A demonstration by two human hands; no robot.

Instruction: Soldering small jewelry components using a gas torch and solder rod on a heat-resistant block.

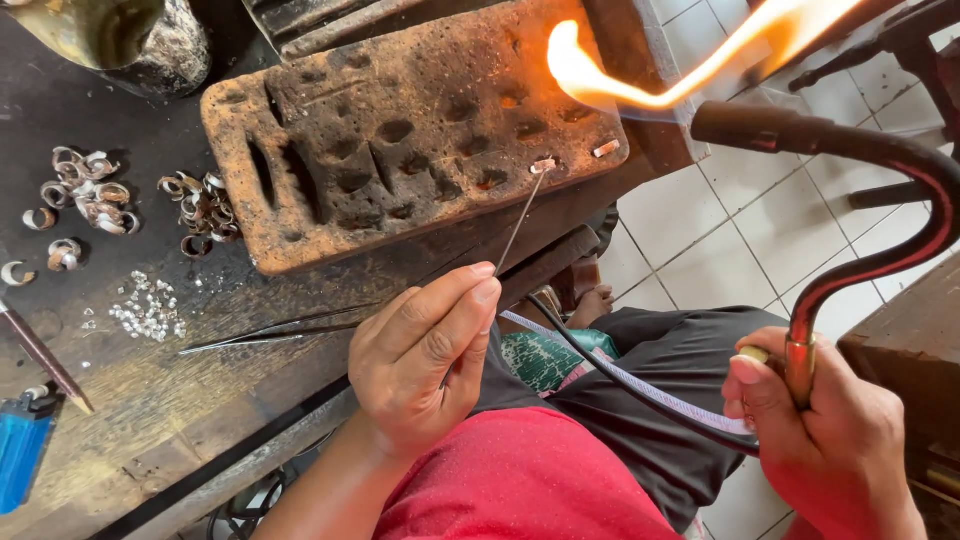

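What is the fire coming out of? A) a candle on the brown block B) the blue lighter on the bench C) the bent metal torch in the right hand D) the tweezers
C: the flame shoots from the tip of the bent torch that the right hand grips, while the blue lighter lies unlit on the bench.
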